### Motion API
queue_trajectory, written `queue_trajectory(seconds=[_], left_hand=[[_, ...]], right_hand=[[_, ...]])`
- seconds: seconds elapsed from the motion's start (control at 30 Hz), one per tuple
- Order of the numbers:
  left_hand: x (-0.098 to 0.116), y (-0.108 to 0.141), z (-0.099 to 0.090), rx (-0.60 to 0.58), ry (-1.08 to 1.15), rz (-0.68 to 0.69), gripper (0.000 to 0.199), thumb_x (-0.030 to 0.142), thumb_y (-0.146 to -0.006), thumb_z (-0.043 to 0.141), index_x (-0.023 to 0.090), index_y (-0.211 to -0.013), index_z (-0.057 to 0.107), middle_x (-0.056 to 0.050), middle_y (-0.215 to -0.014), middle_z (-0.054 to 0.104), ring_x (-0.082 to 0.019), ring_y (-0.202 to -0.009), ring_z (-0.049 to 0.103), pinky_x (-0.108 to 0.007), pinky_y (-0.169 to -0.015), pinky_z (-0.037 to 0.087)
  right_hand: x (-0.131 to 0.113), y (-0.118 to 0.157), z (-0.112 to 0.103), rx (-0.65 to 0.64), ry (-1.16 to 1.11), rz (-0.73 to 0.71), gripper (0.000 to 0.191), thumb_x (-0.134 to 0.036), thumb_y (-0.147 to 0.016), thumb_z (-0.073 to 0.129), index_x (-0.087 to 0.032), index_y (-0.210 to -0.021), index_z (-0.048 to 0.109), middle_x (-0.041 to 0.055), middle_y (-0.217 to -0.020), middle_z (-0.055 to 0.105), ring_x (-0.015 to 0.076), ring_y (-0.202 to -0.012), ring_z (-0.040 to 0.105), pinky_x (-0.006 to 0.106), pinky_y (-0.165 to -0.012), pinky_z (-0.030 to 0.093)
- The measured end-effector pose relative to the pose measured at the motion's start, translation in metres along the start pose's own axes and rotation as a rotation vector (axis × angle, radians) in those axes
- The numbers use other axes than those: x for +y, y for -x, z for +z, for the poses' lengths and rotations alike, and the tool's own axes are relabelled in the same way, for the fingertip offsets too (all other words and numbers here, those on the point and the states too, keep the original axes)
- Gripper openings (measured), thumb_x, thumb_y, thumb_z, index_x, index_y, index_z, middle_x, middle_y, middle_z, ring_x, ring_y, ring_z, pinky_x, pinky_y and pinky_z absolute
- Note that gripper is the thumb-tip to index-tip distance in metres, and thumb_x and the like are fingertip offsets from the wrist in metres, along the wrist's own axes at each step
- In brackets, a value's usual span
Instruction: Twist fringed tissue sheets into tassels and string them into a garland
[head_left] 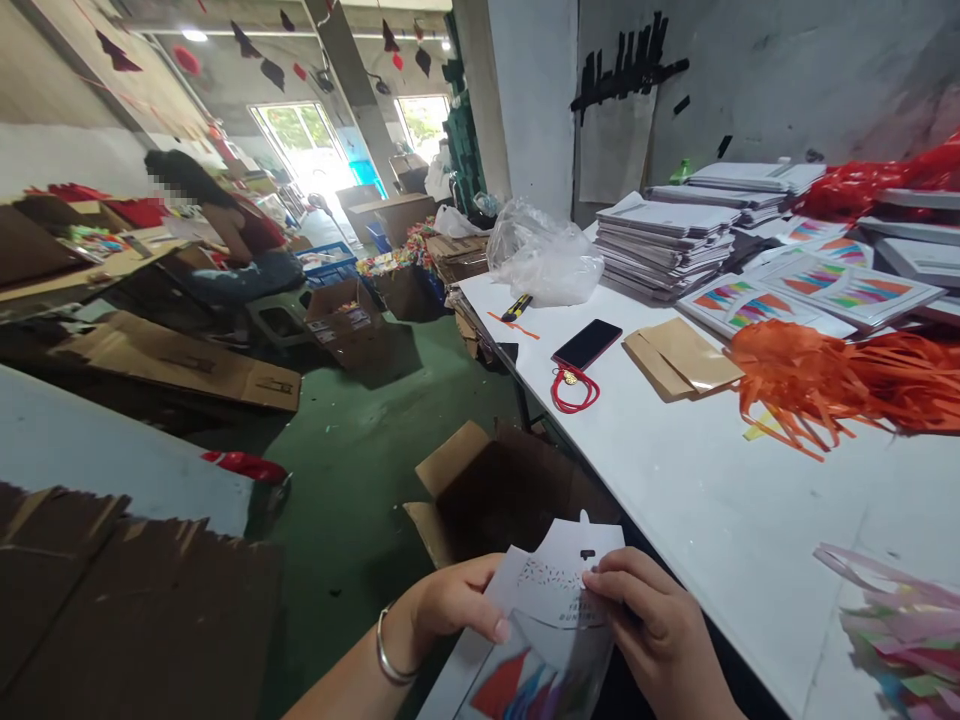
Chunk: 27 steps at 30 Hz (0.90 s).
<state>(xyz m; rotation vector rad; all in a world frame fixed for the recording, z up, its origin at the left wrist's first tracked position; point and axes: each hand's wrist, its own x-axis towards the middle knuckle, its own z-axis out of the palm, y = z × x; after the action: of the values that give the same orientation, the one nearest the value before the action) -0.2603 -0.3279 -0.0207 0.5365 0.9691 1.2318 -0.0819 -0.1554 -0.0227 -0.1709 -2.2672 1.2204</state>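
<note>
A white printed card sleeve (551, 640) for bunting is held low in front of me, tilted, with a hang hole near its top edge and a picture of coloured flags below the lettering. My left hand (461, 605) grips its left side, thumb on the front and fingers behind. At the upper right of the sleeve, by the hang hole, my right hand (649, 620) pinches it between thumb and fingers. Whether anything is inside the sleeve, I cannot tell. An opened cardboard box (510, 480) stands on the floor just beyond.
On the white table (675, 510) lie a phone (587, 345), a cutter knife (517, 308), a brown envelope (679, 360), orange tassels (847, 385) and stacked card sleeves (664, 240). A seated person (232, 225) is at the far left. Cardboard (135, 600) lies at lower left.
</note>
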Motion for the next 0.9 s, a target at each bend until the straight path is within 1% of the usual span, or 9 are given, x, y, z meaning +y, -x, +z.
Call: queue_trajectory(seconds=[0.23,0.33,0.4,0.53,0.6,0.67,0.73,0.8,0.9], left_hand=[[-0.003,0.013,-0.028,0.406,0.024,0.057,0.022,0.020,-0.069,0.076,0.012,-0.089,0.078,-0.008,-0.087,0.078,-0.027,-0.080,0.068,-0.033,-0.073,0.048],[0.007,0.022,-0.043,0.555,0.035,0.135,0.018,0.020,-0.070,0.075,0.014,-0.087,0.077,-0.009,-0.095,0.078,-0.032,-0.094,0.068,-0.038,-0.081,0.049],[0.014,0.024,-0.045,0.610,-0.037,0.128,0.018,0.024,-0.075,0.073,0.015,-0.091,0.077,-0.008,-0.100,0.078,-0.034,-0.103,0.066,-0.040,-0.087,0.048],[0.005,0.010,-0.019,0.575,-0.315,0.191,0.030,0.027,-0.088,0.064,0.016,-0.114,0.074,-0.008,-0.119,0.073,-0.034,-0.120,0.058,-0.042,-0.109,0.038],[-0.012,-0.006,0.004,0.640,-0.413,0.292,0.042,0.027,-0.090,0.062,0.018,-0.132,0.065,-0.009,-0.138,0.063,-0.033,-0.136,0.045,-0.042,-0.120,0.023],[-0.030,-0.021,0.030,0.693,-0.473,0.342,0.056,0.028,-0.092,0.061,0.018,-0.146,0.051,-0.011,-0.155,0.044,-0.033,-0.147,0.027,-0.043,-0.124,0.010],[-0.039,-0.029,0.049,0.578,-0.546,0.386,0.067,0.031,-0.091,0.066,0.019,-0.152,0.042,-0.012,-0.162,0.032,-0.034,-0.151,0.017,-0.045,-0.124,0.006],[-0.035,-0.030,0.056,0.496,-0.601,0.464,0.074,0.034,-0.087,0.072,0.021,-0.153,0.041,-0.011,-0.164,0.028,-0.035,-0.152,0.016,-0.045,-0.124,0.007],[-0.007,-0.027,0.042,0.708,-0.590,0.590,0.088,0.041,-0.078,0.081,0.024,-0.153,0.039,-0.011,-0.164,0.028,-0.035,-0.151,0.019,-0.044,-0.123,0.011]], right_hand=[[0.007,0.004,0.002,0.315,-0.017,0.146,0.014,-0.028,-0.096,0.056,-0.024,-0.083,0.062,-0.0002,-0.076,0.063,0.0143,-0.068,0.064,0.021,-0.063,0.054],[0.034,0.020,0.019,0.223,-0.046,0.242,0.017,-0.032,-0.097,0.056,-0.022,-0.087,0.064,0.0010,-0.075,0.065,0.0146,-0.065,0.065,0.022,-0.062,0.055],[0.057,0.032,0.038,0.111,-0.075,0.271,0.019,-0.033,-0.097,0.054,-0.021,-0.098,0.069,0.0065,-0.089,0.072,0.0180,-0.077,0.072,0.026,-0.069,0.060],[0.077,0.047,0.076,0.010,-0.111,0.238,0.048,-0.031,-0.092,0.060,-0.018,-0.138,0.056,0.0160,-0.128,0.068,0.0260,-0.112,0.069,0.038,-0.088,0.060],[0.067,0.047,0.084,-0.054,-0.145,0.183,0.077,-0.031,-0.084,0.070,-0.019,-0.153,0.037,0.0182,-0.149,0.050,0.0287,-0.131,0.055,0.045,-0.100,0.052],[0.052,0.043,0.082,-0.075,-0.180,0.121,0.092,-0.031,-0.081,0.072,-0.018,-0.158,0.023,0.0183,-0.157,0.037,0.0297,-0.141,0.042,0.048,-0.108,0.043],[0.040,0.039,0.070,-0.002,-0.209,0.114,0.075,-0.034,-0.087,0.064,-0.016,-0.154,0.035,0.0178,-0.151,0.047,0.0290,-0.137,0.049,0.045,-0.107,0.045],[0.034,0.038,0.052,0.116,-0.213,0.230,0.048,-0.038,-0.092,0.059,-0.016,-0.134,0.061,0.0150,-0.127,0.068,0.0277,-0.118,0.065,0.037,-0.097,0.054],[0.035,0.045,0.026,0.230,-0.250,0.470,0.034,-0.045,-0.088,0.067,-0.015,-0.102,0.076,0.0108,-0.091,0.078,0.0287,-0.091,0.074,0.032,-0.076,0.061]])
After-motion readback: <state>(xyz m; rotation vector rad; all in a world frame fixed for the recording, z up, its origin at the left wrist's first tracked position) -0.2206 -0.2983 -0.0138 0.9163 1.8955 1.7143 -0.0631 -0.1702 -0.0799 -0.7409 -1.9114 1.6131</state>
